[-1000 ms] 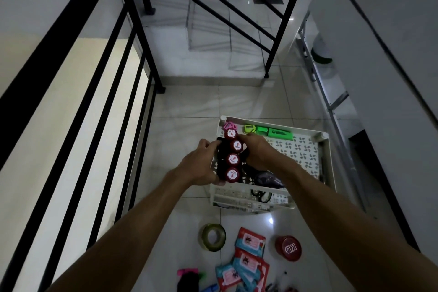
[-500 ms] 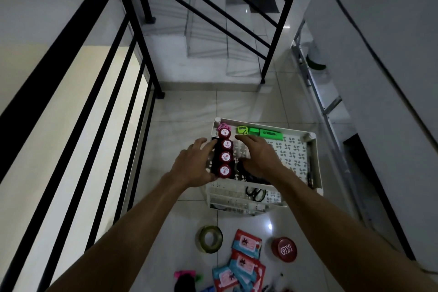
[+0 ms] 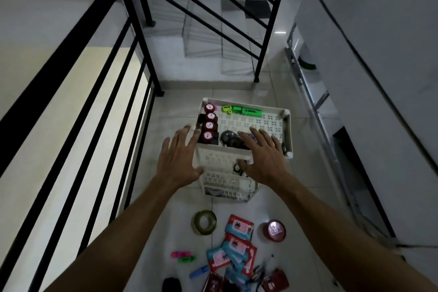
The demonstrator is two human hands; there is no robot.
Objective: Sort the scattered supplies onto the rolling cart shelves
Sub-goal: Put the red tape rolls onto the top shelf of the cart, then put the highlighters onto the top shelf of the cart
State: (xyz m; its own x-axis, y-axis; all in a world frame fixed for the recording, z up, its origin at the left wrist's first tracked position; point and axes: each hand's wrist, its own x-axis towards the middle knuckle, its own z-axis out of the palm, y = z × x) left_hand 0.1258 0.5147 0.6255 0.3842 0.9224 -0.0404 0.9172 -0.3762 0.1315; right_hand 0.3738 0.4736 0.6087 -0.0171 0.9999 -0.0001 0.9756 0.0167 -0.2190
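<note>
A white rolling cart (image 3: pixel 286 125) stands on the tiled floor. On its top shelf, along the left edge, a row of several dark bottles with pink caps (image 3: pixel 209 125) stands upright. Green highlighters (image 3: pixel 246 111) lie along the far edge, and dark rolls of tape (image 3: pixel 228 138) sit near the front. My left hand (image 3: pixel 177 159) hovers open just left of the cart, fingers spread, holding nothing. My right hand (image 3: pixel 263 154) is open above the cart's front edge, hiding part of the shelf.
On the floor nearer me lie a green tape roll (image 3: pixel 205 222), a red round tin (image 3: pixel 274 230), several red and blue packets (image 3: pixel 233 244), pink, green and blue highlighters (image 3: pixel 183 256) and small dark items. Black railing (image 3: pixel 132 92) runs on the left, a wall on the right, stairs beyond.
Both hands held the row of pink-capped bottles a second ago; they set it down on the top shelf's left side, let go and pulled back towards me with fingers spread.
</note>
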